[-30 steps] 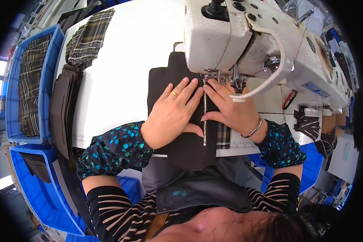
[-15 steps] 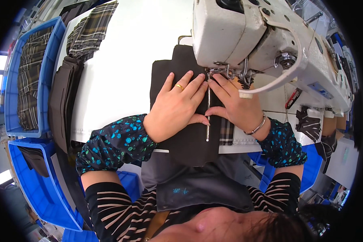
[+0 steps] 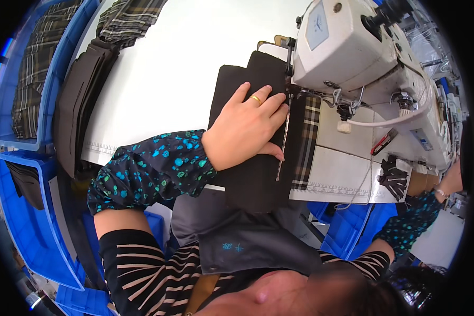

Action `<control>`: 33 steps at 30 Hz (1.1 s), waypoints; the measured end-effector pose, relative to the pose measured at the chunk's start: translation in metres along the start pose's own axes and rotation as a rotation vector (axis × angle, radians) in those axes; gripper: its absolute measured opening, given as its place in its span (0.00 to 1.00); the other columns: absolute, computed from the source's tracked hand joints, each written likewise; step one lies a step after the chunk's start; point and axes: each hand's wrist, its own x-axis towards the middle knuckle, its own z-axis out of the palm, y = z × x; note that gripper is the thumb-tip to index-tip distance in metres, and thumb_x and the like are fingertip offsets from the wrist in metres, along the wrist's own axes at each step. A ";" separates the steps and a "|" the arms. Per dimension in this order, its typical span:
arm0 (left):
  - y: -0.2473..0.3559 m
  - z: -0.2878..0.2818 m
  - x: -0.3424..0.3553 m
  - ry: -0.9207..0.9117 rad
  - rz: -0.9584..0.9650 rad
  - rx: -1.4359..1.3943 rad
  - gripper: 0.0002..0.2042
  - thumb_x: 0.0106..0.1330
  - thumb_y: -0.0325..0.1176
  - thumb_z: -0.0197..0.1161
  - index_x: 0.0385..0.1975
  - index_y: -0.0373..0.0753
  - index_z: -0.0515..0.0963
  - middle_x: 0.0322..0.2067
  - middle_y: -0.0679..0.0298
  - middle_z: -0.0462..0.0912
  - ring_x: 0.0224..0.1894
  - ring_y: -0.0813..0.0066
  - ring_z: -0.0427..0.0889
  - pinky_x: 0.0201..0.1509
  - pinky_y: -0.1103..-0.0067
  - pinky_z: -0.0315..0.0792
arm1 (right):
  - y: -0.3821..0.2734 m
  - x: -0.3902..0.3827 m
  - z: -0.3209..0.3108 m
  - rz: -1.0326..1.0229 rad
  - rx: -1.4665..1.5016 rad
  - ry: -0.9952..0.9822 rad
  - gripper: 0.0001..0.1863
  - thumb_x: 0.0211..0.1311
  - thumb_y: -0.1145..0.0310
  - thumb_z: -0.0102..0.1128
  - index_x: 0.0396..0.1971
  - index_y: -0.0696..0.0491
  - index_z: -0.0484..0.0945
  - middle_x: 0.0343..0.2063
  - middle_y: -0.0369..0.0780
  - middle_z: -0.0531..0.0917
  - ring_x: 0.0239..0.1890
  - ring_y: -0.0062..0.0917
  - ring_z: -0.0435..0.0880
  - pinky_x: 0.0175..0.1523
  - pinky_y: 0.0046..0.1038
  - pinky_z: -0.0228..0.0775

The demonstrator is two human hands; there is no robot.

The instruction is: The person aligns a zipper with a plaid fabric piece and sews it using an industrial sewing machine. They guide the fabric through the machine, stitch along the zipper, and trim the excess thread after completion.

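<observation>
Left hand (image 3: pixel 247 129): fingers spread, resting on cloth (image 3: pixel 255 181).
Right hand (image 3: pixel 451 180): at far right; cannot tell its finger state.
Cloth: dark, on white table (image 3: pixel 163 84), zip (image 3: pixel 285 131) lengthwise, beside the machine (image 3: pixel 347 55).

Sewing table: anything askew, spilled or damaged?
No spill or damage that I can see. Slightly untidy right of the dark cloth: a thin cord loops loosely at the table's front edge, and scraps lie bunched near it, unlike the stack at left. The left hand rests on the cloth.
</observation>
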 end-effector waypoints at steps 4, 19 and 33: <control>-0.006 0.008 -0.004 0.052 0.034 -0.037 0.43 0.54 0.64 0.72 0.64 0.38 0.78 0.67 0.59 0.77 0.72 0.56 0.72 0.75 0.53 0.64 | 0.149 0.083 -0.007 0.477 -0.101 -0.574 0.24 0.79 0.53 0.59 0.58 0.59 0.82 0.52 0.43 0.86 0.53 0.29 0.84 0.58 0.32 0.75; -0.004 0.007 -0.002 0.049 0.028 0.012 0.43 0.53 0.64 0.72 0.65 0.38 0.77 0.67 0.60 0.77 0.72 0.57 0.73 0.74 0.53 0.66 | 0.116 -0.089 -0.002 0.657 0.710 -0.142 0.32 0.84 0.49 0.47 0.72 0.59 0.70 0.67 0.46 0.78 0.65 0.35 0.78 0.71 0.39 0.70; -0.002 0.007 -0.001 0.059 -0.001 0.039 0.42 0.52 0.64 0.72 0.63 0.40 0.78 0.65 0.62 0.79 0.71 0.59 0.74 0.74 0.52 0.67 | 0.107 -0.054 -0.006 0.535 0.394 -0.152 0.30 0.81 0.50 0.55 0.60 0.66 0.80 0.57 0.43 0.85 0.54 0.28 0.83 0.61 0.31 0.74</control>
